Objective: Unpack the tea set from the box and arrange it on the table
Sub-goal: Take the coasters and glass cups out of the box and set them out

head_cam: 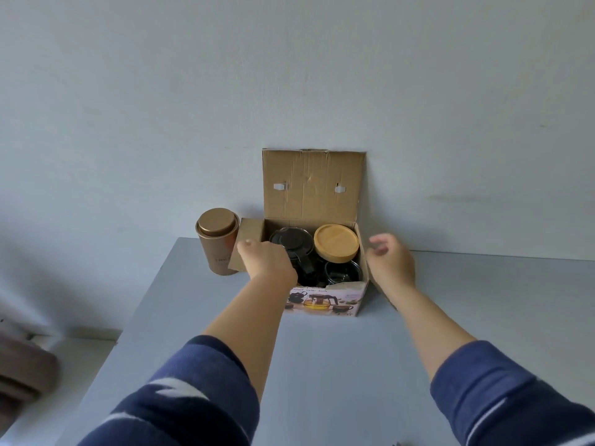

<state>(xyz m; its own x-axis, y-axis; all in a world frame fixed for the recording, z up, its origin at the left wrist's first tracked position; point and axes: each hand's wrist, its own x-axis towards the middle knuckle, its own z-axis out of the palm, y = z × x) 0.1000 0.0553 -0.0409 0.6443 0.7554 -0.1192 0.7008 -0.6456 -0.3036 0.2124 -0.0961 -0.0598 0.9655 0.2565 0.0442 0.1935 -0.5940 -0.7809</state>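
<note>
An open cardboard box with a printed tea-set picture on its front stands at the far edge of the grey table, its lid flap leaning up against the wall. Inside I see a black teapot lid, a round wooden lid and a glass cup. My left hand rests over the box's left edge and side flap, fingers curled; whether it grips anything is hidden. My right hand hovers just right of the box, fingers loosely apart, holding nothing.
A bronze metal canister stands just left of the box, touching its side flap. The pale wall rises directly behind. The table's left edge drops to the floor, where a dark object lies.
</note>
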